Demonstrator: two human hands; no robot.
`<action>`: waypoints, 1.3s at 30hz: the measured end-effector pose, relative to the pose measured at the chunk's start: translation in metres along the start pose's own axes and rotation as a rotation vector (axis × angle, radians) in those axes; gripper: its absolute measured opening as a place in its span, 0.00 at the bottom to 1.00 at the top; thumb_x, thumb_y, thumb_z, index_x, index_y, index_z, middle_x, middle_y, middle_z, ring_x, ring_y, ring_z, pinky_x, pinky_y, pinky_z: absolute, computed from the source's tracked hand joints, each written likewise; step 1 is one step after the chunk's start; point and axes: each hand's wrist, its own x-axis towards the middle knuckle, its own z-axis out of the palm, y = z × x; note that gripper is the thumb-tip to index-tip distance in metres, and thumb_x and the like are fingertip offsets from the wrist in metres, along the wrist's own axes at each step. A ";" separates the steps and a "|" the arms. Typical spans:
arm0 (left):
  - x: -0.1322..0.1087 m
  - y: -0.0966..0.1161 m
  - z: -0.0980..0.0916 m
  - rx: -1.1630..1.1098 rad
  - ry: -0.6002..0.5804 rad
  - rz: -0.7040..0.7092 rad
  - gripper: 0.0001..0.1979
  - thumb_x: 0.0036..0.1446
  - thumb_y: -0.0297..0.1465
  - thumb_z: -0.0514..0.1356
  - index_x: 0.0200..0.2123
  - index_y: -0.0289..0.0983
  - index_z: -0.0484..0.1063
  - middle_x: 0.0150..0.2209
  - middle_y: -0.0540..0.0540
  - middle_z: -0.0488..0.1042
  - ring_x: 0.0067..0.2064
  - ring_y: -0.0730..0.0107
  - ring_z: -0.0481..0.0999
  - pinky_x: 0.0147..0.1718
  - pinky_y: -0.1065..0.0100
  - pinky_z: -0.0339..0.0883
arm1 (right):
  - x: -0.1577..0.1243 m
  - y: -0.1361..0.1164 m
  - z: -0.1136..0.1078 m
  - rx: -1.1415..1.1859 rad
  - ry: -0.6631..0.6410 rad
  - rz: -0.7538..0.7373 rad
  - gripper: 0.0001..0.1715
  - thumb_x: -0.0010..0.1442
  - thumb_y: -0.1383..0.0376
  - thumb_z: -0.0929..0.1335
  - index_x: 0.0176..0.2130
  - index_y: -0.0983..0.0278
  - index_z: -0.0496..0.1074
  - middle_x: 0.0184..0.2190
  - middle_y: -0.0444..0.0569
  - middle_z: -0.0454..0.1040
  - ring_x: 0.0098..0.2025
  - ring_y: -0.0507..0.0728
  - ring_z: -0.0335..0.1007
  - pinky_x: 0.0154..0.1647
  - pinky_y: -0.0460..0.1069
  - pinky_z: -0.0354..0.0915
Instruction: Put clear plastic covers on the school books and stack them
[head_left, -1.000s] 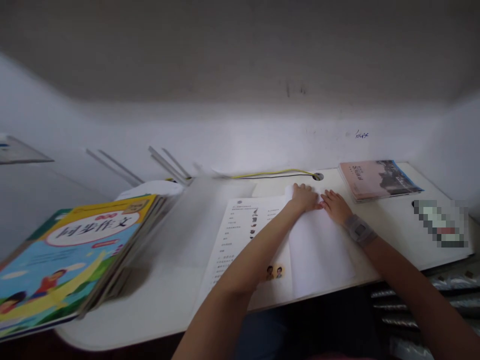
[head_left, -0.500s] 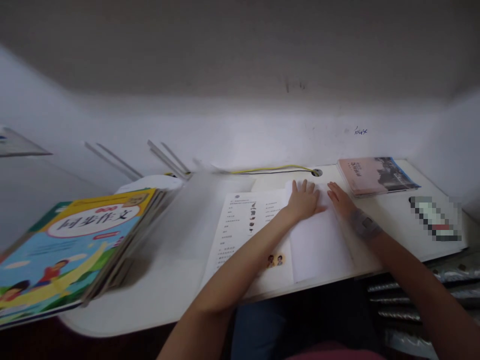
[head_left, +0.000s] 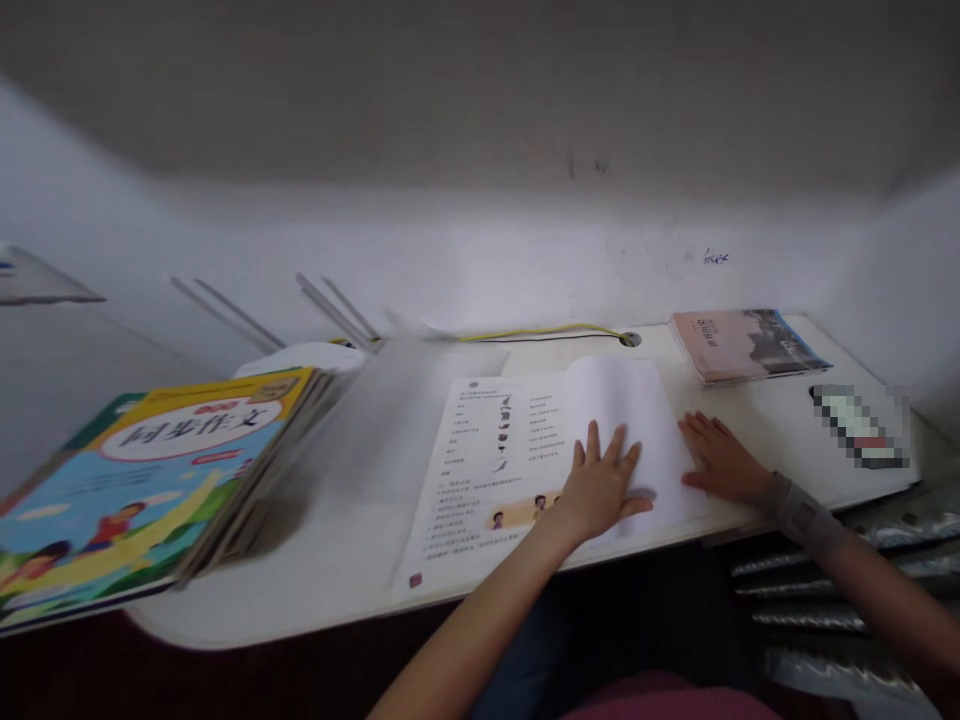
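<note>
An open workbook (head_left: 510, 450) lies on the white desk (head_left: 337, 590), its left page printed with text and small pictures, its right page blank white. My left hand (head_left: 600, 485) lies flat on the book near the fold, fingers spread, at the book's near edge. My right hand (head_left: 720, 460) rests flat, fingers out, at the right edge of the blank page; a grey watch sits on that wrist. Neither hand holds anything.
A slanted stack of colourful textbooks (head_left: 150, 490) lies at the left. A pink-covered book (head_left: 746, 343) lies at the back right. A yellow and black cable (head_left: 540, 333) runs along the wall to a desk hole. A blurred-out object (head_left: 859, 425) sits far right.
Both hands have slid from the top of the right page toward me, down to the book's near edge, staying flat on the paper. The view has shifted slightly.
</note>
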 end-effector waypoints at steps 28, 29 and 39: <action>0.027 0.029 0.024 -0.027 0.048 0.086 0.39 0.57 0.55 0.40 0.65 0.39 0.46 0.67 0.39 0.43 0.66 0.42 0.37 0.53 0.26 0.34 | 0.000 0.003 0.000 -0.009 -0.008 -0.021 0.46 0.56 0.43 0.62 0.64 0.63 0.51 0.65 0.61 0.48 0.67 0.65 0.38 0.62 0.65 0.43; 0.028 0.030 0.025 -0.025 0.049 0.086 0.39 0.57 0.55 0.40 0.65 0.39 0.45 0.67 0.39 0.43 0.66 0.42 0.37 0.53 0.26 0.35 | 0.000 0.003 -0.001 -0.009 -0.012 -0.022 0.46 0.56 0.43 0.62 0.64 0.64 0.51 0.65 0.61 0.48 0.67 0.66 0.38 0.62 0.65 0.43; 0.040 0.042 0.024 -0.024 0.054 0.082 0.40 0.56 0.56 0.40 0.65 0.38 0.46 0.67 0.39 0.43 0.66 0.42 0.37 0.53 0.26 0.35 | 0.001 0.001 -0.008 -0.013 -0.048 -0.008 0.46 0.55 0.44 0.63 0.63 0.66 0.52 0.65 0.62 0.48 0.67 0.66 0.38 0.62 0.65 0.43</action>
